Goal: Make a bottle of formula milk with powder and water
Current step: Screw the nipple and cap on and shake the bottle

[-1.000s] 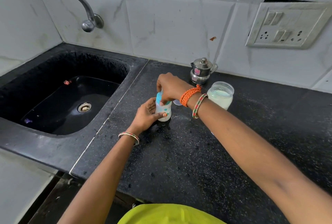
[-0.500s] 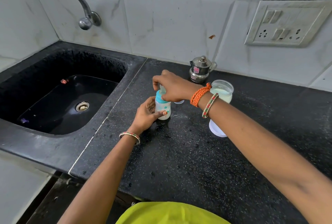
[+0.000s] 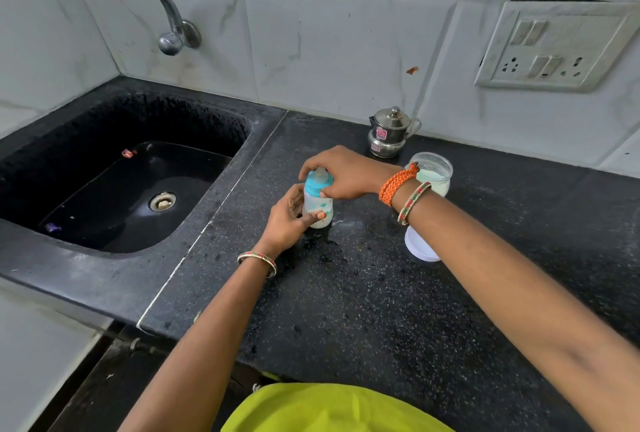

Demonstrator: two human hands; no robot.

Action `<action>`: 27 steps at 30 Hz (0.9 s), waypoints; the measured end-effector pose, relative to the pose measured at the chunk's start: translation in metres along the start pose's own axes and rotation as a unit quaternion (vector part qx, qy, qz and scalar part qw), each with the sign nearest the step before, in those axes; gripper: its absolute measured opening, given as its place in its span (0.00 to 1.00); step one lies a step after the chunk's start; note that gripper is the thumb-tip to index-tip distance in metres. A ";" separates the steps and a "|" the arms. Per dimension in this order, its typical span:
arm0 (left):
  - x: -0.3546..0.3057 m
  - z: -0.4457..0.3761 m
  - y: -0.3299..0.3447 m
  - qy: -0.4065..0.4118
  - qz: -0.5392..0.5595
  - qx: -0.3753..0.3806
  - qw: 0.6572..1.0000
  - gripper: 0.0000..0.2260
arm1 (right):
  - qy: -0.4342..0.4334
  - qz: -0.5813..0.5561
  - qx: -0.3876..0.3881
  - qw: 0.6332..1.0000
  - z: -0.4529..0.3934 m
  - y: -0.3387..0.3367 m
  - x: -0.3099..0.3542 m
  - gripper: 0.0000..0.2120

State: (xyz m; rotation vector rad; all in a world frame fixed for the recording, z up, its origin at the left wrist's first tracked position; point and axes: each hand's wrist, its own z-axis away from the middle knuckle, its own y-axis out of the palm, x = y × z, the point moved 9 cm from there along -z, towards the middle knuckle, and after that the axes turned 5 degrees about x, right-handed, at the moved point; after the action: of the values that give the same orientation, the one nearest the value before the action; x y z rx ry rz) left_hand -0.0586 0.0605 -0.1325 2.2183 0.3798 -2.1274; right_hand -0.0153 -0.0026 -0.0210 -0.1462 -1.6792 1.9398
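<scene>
A small clear baby bottle [image 3: 320, 205] with a teal collar and a clear teat stands upright on the black counter [image 3: 363, 293]. A little white milk shows at its bottom. My left hand [image 3: 289, 222] grips the bottle's lower body, thumb across the front. My right hand [image 3: 341, 172] reaches over from the right, its fingers curled round the teal collar and teat. An open clear jar of white powder [image 3: 434, 172] stands behind my right wrist. Its white lid [image 3: 419, 248] lies flat on the counter, partly hidden by my right forearm.
A small steel pot with a lid [image 3: 389, 134] stands by the wall. A black sink [image 3: 114, 186] fills the left, with a metal tap [image 3: 166, 16] above it. A switch and socket panel [image 3: 554, 47] is on the tiled wall at right.
My right hand has shifted round the bottle's top, so the teal collar and teat now show. My left hand keeps its hold on the bottle. The view has shifted slightly.
</scene>
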 end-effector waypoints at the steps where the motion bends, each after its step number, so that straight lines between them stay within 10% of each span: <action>1: -0.001 0.000 0.000 0.003 -0.001 0.001 1.000 0.21 | 0.004 -0.018 -0.020 1.000 0.002 -0.001 -0.001 0.24; 7: -0.004 0.002 0.000 0.006 -0.041 0.011 0.999 0.21 | 0.046 0.041 -0.100 0.993 0.004 -0.011 -0.004 0.40; 14: -0.005 0.002 0.005 0.000 -0.007 0.024 1.000 0.22 | 0.043 -0.113 -0.077 0.990 0.004 0.012 -0.034 0.22; 19: -0.005 0.000 0.004 -0.002 -0.023 0.043 0.999 0.21 | -0.003 -0.421 -0.100 0.902 0.006 0.030 -0.038 0.19; 27: -0.015 0.011 0.004 0.040 -0.124 -0.059 0.990 0.22 | 0.047 -0.439 -0.281 0.852 0.022 0.042 -0.044 0.22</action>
State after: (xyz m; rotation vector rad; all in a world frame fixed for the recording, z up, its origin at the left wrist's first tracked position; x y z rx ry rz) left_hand -0.0685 0.0525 -0.1187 2.2986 0.8049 -2.0656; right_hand -0.0018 -0.0452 -0.0680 0.2704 -1.7558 0.7371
